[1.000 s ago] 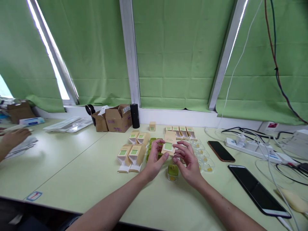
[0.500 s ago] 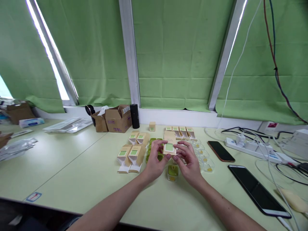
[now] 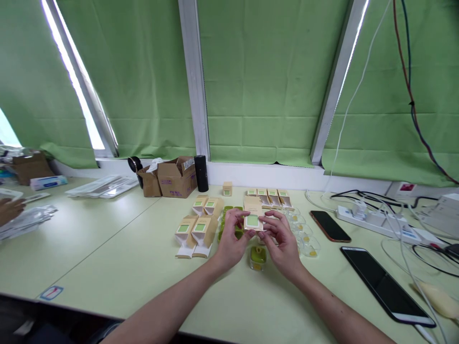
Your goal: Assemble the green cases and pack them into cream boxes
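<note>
I'm watching the left hand (image 3: 231,242) and right hand (image 3: 283,244) pinching a tan, green-panelled cardboard box (image 3: 253,211), its long axis pointing away from the person, while a clear, green-lidded square jar (image 3: 257,258) is standing nearer, beside the right.

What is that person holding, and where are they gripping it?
A box, held between the left hand and the right hand by its opposite sides, near the end with the green label.

Jar (image 3: 257,258) right of four cartons (image 3: 200,228) | phones (image 3: 330,225) farther right | cardboard box (image 3: 176,179) behind
</note>
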Demonstrator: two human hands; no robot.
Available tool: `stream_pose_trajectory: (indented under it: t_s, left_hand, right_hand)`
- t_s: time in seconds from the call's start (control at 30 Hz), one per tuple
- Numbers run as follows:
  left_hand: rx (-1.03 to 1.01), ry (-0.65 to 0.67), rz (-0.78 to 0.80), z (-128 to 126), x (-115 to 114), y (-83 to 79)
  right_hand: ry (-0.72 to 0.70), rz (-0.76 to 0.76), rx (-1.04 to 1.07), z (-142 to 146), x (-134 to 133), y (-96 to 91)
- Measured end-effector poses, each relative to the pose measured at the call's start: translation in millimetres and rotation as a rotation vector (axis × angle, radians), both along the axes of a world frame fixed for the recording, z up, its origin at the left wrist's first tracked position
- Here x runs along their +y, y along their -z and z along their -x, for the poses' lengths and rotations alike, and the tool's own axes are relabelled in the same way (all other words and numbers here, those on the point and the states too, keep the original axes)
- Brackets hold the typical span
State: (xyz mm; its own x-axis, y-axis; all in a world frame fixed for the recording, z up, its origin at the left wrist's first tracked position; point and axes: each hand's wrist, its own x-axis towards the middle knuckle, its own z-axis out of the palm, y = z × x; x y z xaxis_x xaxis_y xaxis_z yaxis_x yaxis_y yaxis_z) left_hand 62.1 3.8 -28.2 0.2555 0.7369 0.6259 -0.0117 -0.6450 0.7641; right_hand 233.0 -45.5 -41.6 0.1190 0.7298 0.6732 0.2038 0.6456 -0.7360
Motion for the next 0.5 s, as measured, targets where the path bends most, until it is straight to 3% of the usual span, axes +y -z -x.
stream_pose_trajectory:
  t_s: [0.5]
  left_hand:
    - [0.033,-0.059,-0.041,1.0,3.5,2.7]
  right_hand:
    - [0.0,0.017,0.014,0.2,2.5,0.2]
